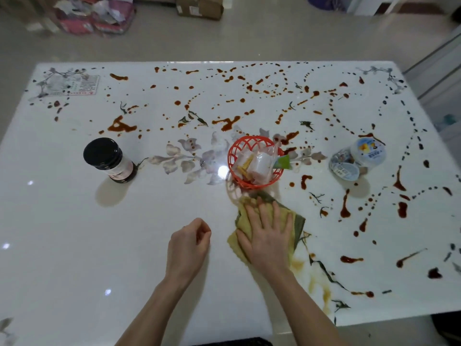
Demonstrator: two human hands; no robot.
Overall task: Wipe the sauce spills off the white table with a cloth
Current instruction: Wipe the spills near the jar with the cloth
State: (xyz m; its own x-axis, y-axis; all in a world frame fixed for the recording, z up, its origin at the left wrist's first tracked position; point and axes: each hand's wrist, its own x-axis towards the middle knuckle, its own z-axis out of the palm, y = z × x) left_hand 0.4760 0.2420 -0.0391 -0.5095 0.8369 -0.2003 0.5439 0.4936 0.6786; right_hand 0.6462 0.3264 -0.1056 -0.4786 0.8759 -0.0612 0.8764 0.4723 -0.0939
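Observation:
A glossy white table (74, 233) with a printed flower pattern carries red-brown sauce spills (122, 126) across its far half and right side. My right hand (268, 236) lies flat with straight fingers on a yellow-green cloth (247, 216), just in front of the orange basket. A pale smeared streak (314, 278) runs along the table to the right of my right forearm. My left hand (188, 242) hovers beside the cloth on the left, its fingers loosely curled and holding nothing.
An orange plastic basket (254, 184) with packets stands at the centre. A dark jar with a black lid (108, 159) stands at the left. Plastic cups (359, 157) lie at the right. Boxes and bags sit on the floor beyond the table.

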